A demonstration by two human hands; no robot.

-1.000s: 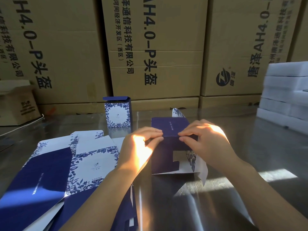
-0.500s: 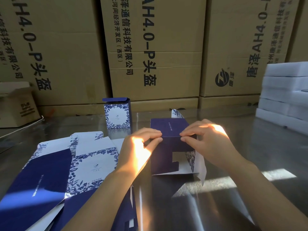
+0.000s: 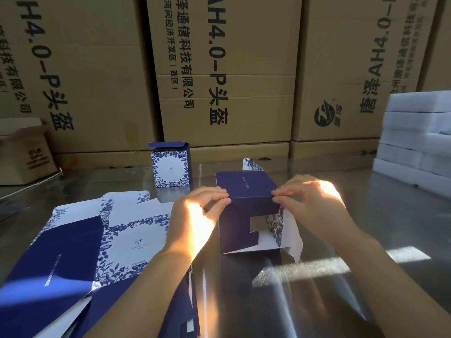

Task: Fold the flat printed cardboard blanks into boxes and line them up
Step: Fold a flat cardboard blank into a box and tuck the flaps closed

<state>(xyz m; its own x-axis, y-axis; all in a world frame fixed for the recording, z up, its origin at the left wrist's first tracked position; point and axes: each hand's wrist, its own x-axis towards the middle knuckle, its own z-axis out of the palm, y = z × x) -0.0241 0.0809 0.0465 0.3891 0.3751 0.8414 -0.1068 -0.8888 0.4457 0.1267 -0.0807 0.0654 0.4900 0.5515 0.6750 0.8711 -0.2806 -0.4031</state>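
Hardly anything's shifting since a second ago: left hand and right hand are still pinching the near top edge of the half-folded box standing on the surface. Guessing it's light, easily-creasing card, so gripping along folds.

— What does the middle carton say?
— "AH4.0-P头盔" sideways in big black print, with "通信科技有限公司" and "经济开发区(西区)" smaller beside it.
— The others?
— The left carton repeats "4.0-P头盔". The right carton carries "AH4.0" turned the other way and a round logo.
— The standing box and flat blank?
— Print too small to read.
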